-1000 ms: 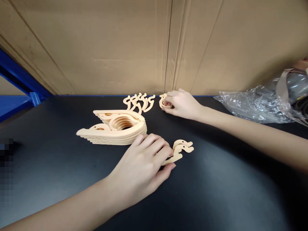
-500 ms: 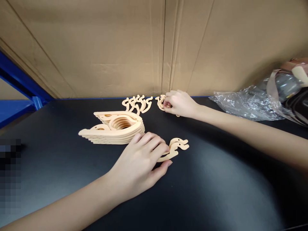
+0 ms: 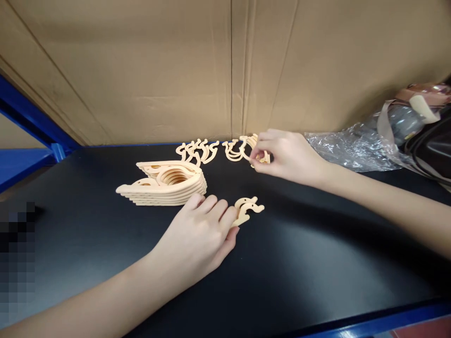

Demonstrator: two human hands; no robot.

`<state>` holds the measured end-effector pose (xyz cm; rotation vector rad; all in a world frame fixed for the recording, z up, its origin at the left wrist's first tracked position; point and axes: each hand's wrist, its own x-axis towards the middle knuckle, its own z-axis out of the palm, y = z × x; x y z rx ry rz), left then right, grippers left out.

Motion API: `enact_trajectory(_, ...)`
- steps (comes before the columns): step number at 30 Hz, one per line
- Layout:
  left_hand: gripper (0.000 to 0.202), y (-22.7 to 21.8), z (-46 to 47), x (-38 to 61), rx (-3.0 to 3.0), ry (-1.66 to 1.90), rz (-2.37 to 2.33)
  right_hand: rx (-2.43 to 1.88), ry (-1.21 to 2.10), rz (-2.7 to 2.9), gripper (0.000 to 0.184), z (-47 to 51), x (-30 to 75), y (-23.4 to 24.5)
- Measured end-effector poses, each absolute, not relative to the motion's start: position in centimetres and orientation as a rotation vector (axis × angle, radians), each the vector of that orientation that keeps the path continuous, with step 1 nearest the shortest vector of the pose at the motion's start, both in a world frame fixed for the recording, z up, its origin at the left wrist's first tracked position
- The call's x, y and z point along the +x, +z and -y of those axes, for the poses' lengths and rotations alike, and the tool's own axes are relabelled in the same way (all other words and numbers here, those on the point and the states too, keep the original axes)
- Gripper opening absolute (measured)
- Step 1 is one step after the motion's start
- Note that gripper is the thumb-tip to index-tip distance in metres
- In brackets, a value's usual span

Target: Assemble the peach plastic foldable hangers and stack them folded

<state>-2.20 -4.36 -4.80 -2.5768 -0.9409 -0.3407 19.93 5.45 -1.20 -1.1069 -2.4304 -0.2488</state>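
My left hand [image 3: 199, 232] is closed on a pair of beige curved pieces [image 3: 244, 217] with small holes near their wavy ends. Its fingers hide the rest of them. At the back of the table, my right hand [image 3: 287, 155] pinches a thin beige curved hook [image 3: 244, 149], held slightly tilted. More beige hooks lie behind and under those fingers, partly covered. Just left of them rest loose hooks [image 3: 233, 155]. Another cluster of hooks [image 3: 203, 152] lies further left. Beside my left hand stands a neat stack of beige folding hangers [image 3: 169, 199].
The black tabletop [image 3: 299, 263] carries everything. A cardboard wall [image 3: 158, 70] rises along its back edge. At the right lie crinkled clear plastic [image 3: 355, 148] and a dark bag [image 3: 430, 145]. A blue metal frame [image 3: 31, 122] borders the left side.
My right hand has moved right and now holds a hook up at its fingertips. My left hand keeps its grip on the curved pieces. The whole view has shifted slightly.
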Motion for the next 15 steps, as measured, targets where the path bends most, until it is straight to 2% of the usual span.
enact_trajectory(7, 0.019, -5.0, 4.3, -0.6, -2.44, -0.292, 1.077, -0.995, -0.263, 2.595, 0.015, 1.0, 23.1, -3.2)
enact_trajectory(15, 0.026, -4.4, 3.4, 1.2, -2.365, -0.229, 1.255, -0.922, -0.137, 2.637, 0.019, 1.2, 22.8, -4.9)
